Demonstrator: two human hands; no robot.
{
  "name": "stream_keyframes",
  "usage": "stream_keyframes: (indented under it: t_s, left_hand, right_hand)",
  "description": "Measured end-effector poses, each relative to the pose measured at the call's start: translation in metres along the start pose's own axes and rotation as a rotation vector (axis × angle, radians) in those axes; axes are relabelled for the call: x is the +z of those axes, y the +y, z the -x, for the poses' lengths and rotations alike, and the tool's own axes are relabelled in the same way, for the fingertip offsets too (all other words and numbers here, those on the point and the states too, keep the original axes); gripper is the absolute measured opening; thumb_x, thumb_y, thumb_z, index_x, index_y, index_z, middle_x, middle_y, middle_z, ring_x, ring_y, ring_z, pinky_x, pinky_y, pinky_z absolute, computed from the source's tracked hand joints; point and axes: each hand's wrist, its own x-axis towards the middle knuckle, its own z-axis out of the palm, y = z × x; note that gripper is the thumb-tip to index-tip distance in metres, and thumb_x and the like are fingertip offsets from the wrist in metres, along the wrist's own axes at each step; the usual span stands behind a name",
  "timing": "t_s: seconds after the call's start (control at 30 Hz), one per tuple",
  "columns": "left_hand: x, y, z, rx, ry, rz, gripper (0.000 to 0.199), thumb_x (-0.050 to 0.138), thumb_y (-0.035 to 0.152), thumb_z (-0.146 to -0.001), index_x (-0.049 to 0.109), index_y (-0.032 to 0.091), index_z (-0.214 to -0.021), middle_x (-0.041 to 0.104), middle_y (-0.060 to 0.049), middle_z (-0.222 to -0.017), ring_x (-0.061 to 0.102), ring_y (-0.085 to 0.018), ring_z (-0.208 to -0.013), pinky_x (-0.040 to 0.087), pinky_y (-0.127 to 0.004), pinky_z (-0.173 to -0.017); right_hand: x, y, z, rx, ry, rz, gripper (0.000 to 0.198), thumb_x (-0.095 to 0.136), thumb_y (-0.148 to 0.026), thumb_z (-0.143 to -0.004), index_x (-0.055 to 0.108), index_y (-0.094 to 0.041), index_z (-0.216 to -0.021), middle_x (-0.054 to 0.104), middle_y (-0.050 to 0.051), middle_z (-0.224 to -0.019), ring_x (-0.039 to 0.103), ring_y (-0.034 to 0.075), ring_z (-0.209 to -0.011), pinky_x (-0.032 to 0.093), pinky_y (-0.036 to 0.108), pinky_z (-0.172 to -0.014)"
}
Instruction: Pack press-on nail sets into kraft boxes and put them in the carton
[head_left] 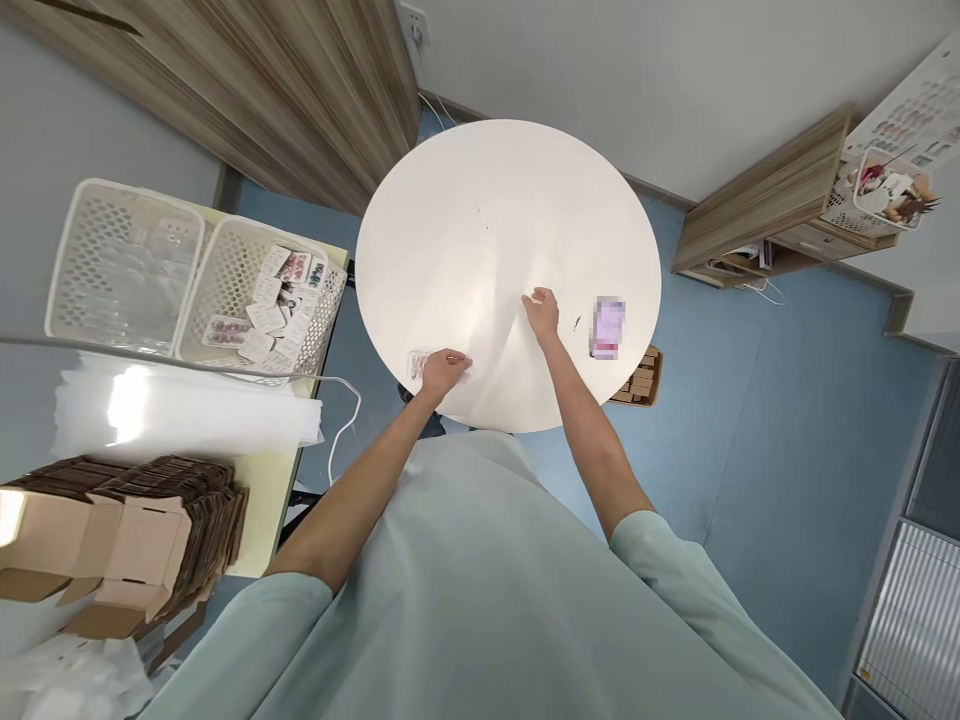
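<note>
A thin, pale, see-through sheet (496,345) spans the gap between my hands over the white round table (487,180). Its outline is hard to make out against the tabletop. My left hand (445,372) is closed in a pinch at the sheet's left side, near the table's front edge. Farther forward, my right hand (543,314) pinches the right edge of the sheet. Just left of my left hand lies a small clear pack (418,364) with pinkish pieces in it, partly covered by the hand. A blurred-out purple phone-like item (608,327) rests right of my right hand.
On the left side table stand two white baskets (201,285), one with clear trays, one with cards and packs. White sheets (187,405) and stacked folded cardboard boxes (165,530) lie nearer. A carton (643,378) sits below the table's right edge. A wooden cabinet (780,200) stands right.
</note>
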Motion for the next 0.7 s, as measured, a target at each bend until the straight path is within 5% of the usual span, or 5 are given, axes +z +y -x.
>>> stream_keyframes:
  t_s: [0.07, 0.27, 0.37, 0.7]
  left_hand:
    - [0.005, -0.001, -0.006, -0.036, 0.035, 0.011, 0.031, 0.092, 0.038, -0.068, 0.072, 0.022, -0.086, 0.082, -0.011, -0.104, 0.07, -0.022, -0.08, 0.055, -0.036, -0.073]
    - [0.019, -0.002, -0.005, 0.003, -0.044, 0.146, 0.039, 0.096, 0.046, -0.065, 0.071, 0.022, -0.082, 0.076, -0.008, -0.084, 0.065, -0.021, -0.075, 0.057, -0.038, -0.075]
    - [0.023, -0.002, 0.002, -0.001, -0.103, 0.237, 0.042, 0.094, 0.053, -0.071, 0.071, 0.021, -0.084, 0.074, -0.007, -0.085, 0.068, -0.021, -0.081, 0.06, -0.041, -0.088]
    - [0.02, -0.005, 0.009, -0.062, -0.222, 0.322, 0.038, 0.096, 0.047, -0.066, 0.076, 0.018, -0.08, 0.072, -0.006, -0.081, 0.07, -0.022, -0.09, 0.058, -0.046, -0.106]
  right_hand:
    - [0.003, 0.005, 0.023, 0.037, 0.054, 0.102, 0.027, 0.07, -0.03, -0.094, 0.063, -0.022, -0.118, 0.073, 0.012, -0.133, 0.074, 0.019, -0.101, 0.057, 0.039, -0.105]
    - [0.023, 0.019, 0.123, -0.002, -0.274, 0.157, 0.01, 0.068, -0.033, -0.099, 0.069, -0.024, -0.103, 0.081, 0.007, -0.115, 0.078, 0.021, -0.097, 0.06, 0.037, -0.098]
    - [0.033, 0.025, 0.158, 0.05, -0.296, 0.144, 0.01, 0.067, -0.034, -0.101, 0.069, -0.024, -0.104, 0.08, 0.008, -0.122, 0.079, 0.023, -0.109, 0.06, 0.038, -0.101]
    - [0.036, 0.025, 0.169, 0.116, -0.253, 0.121, 0.018, 0.076, -0.029, -0.093, 0.066, -0.024, -0.108, 0.076, 0.007, -0.127, 0.077, 0.023, -0.11, 0.063, 0.038, -0.098]
